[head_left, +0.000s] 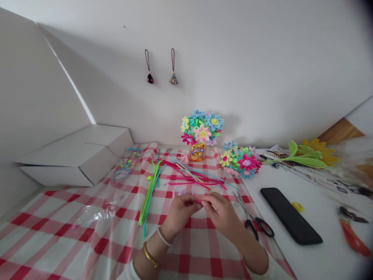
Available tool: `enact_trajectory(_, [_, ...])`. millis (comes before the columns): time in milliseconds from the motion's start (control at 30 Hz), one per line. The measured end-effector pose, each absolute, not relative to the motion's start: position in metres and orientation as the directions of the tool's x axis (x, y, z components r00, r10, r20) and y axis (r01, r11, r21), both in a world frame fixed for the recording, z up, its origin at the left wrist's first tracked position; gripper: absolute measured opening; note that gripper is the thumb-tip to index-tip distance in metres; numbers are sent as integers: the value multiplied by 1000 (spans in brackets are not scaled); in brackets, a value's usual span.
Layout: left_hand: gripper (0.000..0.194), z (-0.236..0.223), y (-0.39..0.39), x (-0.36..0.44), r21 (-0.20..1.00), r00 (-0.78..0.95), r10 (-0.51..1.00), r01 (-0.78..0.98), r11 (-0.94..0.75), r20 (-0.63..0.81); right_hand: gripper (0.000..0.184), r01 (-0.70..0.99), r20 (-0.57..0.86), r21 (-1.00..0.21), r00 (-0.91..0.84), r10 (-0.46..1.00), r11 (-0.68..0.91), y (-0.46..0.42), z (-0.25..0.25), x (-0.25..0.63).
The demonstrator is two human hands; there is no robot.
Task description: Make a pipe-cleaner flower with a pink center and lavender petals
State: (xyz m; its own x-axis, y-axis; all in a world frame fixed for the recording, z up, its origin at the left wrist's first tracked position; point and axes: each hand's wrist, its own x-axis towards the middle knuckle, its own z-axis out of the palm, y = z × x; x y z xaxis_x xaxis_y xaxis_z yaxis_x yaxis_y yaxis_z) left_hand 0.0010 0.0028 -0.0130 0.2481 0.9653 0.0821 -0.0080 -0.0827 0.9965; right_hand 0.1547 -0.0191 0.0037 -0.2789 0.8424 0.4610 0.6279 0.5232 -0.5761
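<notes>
My left hand (182,210) and my right hand (220,212) meet over the checkered cloth, their fingertips pinched on a small pink piece of pipe cleaner (199,201). Most of that piece is hidden by the fingers. Just beyond lie loose pink pipe cleaners (198,182), mixed with pale blue and yellow ones. To the left is a bundle of green pipe cleaners (150,194). Black-handled scissors (251,219) rest beside my right wrist. Behind stands a bunch of fuzzy flowers (202,126) in a cut orange bottle (197,152).
A second flower bunch (241,160) lies at right, near a yellow fuzzy sunflower (316,151). A black phone-like slab (291,216), a yellow roll (297,206) and red-handled pliers (352,233) lie on the white surface. A white box (78,155) stands at left; clear plastic (97,212) lies before it.
</notes>
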Motion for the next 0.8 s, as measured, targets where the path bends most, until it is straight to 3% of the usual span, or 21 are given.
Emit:
enact_trajectory(67, [4,-11,2,0,922,249,943,262,-285,221,15,723,451,-428,-350,821,543,-18,1,154])
enact_trajectory(133, [6,-10,1,-1,762,299,896,478,-438,327,16,775,418,-297,-420,805,558,-18,-1,152])
enact_trajectory(200, [11,-9,0,-1,658,342,871,571,-490,353,17,786,389,-254,-452,803,564,-18,-3,152])
enact_trajectory(233, [12,-9,0,-1,662,341,876,574,-482,341,16,778,391,-277,-445,806,564,-18,-3,152])
enact_trajectory(333, [11,-8,1,-2,852,264,938,414,-322,226,12,685,446,-481,-346,826,547,-19,1,154])
enact_trajectory(400, [11,-7,1,-3,969,224,969,197,-152,106,12,581,466,-619,-270,843,528,-19,5,156])
enact_trajectory(467, [13,-5,1,-4,1000,219,976,-25,-4,9,13,502,455,-704,-222,862,501,-19,8,157])
enact_trajectory(600, [14,-2,-1,-2,953,190,980,-281,117,-64,13,449,416,-767,-197,888,459,-19,9,157])
enact_trajectory(800, [14,-10,2,-1,953,200,978,-283,111,-54,11,490,415,-736,-218,883,467,-20,7,157])
